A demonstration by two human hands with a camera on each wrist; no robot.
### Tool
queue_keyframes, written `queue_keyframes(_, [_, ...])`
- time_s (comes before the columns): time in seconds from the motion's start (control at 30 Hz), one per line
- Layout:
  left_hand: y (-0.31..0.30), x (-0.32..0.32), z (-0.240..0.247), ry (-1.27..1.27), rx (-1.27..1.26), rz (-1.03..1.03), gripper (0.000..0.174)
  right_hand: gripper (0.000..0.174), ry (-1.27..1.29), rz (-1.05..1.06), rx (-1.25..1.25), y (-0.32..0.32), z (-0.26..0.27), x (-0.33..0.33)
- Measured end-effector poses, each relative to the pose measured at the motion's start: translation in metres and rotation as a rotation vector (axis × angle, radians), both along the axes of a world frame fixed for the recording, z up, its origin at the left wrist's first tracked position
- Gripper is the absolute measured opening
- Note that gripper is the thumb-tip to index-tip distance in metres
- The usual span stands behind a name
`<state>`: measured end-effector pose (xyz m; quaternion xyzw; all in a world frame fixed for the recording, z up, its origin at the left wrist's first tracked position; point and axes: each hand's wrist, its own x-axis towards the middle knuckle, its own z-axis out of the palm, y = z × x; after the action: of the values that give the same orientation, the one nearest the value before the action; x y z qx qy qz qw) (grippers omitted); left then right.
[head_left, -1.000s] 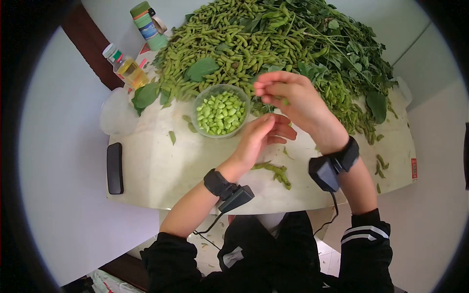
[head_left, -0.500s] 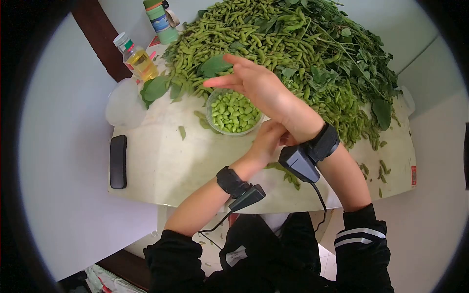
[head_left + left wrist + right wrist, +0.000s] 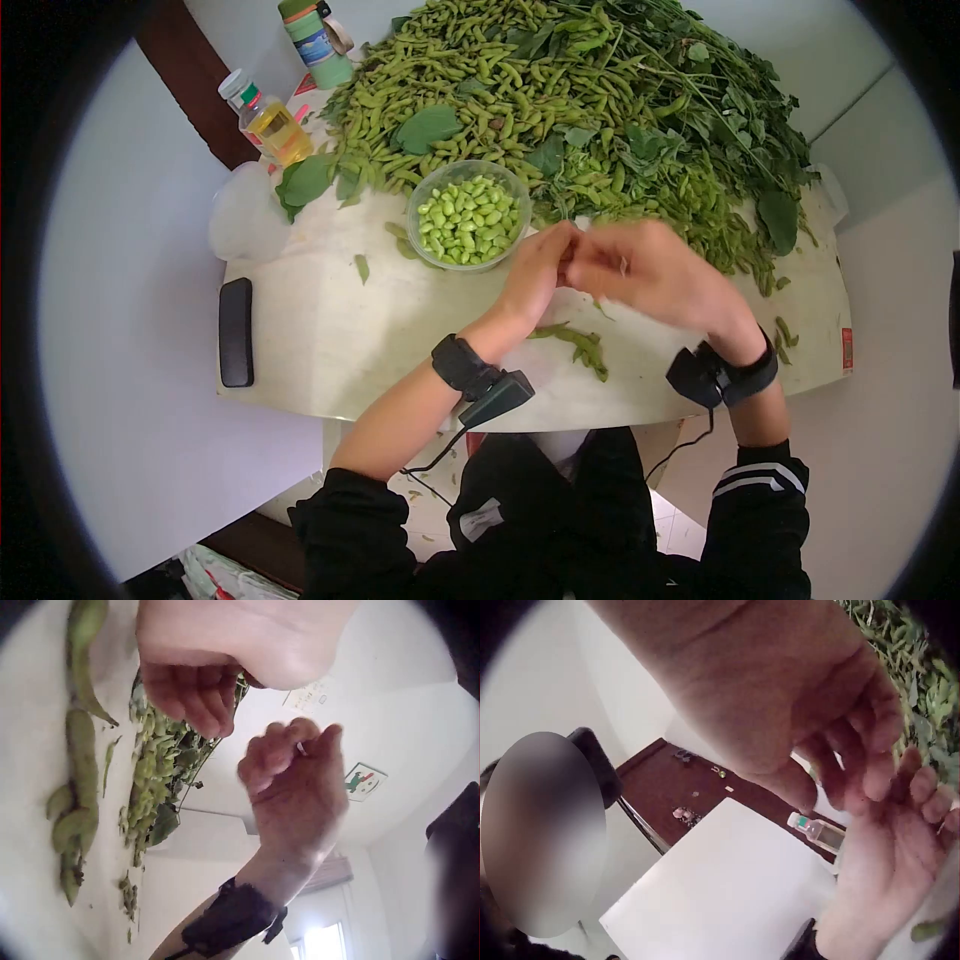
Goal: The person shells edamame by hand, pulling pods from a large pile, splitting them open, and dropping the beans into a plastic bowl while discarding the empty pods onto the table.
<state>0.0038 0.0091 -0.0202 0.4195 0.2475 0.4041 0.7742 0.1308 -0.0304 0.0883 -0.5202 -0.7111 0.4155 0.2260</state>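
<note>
In the head view my left hand point(image 3: 540, 268) is just right of a clear round bowl point(image 3: 418, 236) of shelled green soybeans point(image 3: 470, 215). Its palm looks bare and cupped in the right wrist view, fingers loosely bent. My right hand point(image 3: 645, 272), blurred by motion, meets it at the fingertips. The right fingers point(image 3: 877, 776) are curled, with a small green patch in the gap by the thumb; I cannot tell whether it is held. Below the hands, a few soybean pods point(image 3: 580, 348) lie on the table point(image 3: 320, 340).
A large heap of soybean pods point(image 3: 480, 95) and leafy stalks point(image 3: 700, 110) covers the back of the table. To the left stand a bottle of yellow liquid point(image 3: 275, 130), a green flask point(image 3: 315, 45) and a whitish translucent container point(image 3: 245, 215). A black phone point(image 3: 236, 332) lies nearer the edge.
My right hand swung left over the bowl with fingers stretched out, then came back right to the left hand, its fingers now curled. The left hand has stayed close beside the bowl.
</note>
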Motion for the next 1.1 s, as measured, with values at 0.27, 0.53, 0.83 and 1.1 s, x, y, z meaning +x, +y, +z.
queue_keyframes(0.27, [0.001, -0.004, 0.004, 0.144, 0.081, -0.078, 0.023, 0.026, -0.626, 0.123, 0.007, -0.032, -0.050, 0.007])
queue_keyframes(0.53, [-0.002, 0.001, 0.008, 0.222, 0.202, 0.046, 0.019, 0.017, -0.104, 0.045, -0.013, 0.001, -0.046, 0.032])
queue_keyframes(0.83, [-0.002, -0.001, 0.004, 0.266, 0.280, -0.038, 0.018, 0.014, 0.431, -0.037, -0.177, 0.004, -0.073, 0.043])
queue_keyframes(1.1, [0.000, 0.000, 0.001, 0.279, 0.269, -0.005, 0.017, 0.015, 0.358, -0.008, -0.125, 0.005, -0.081, 0.049])
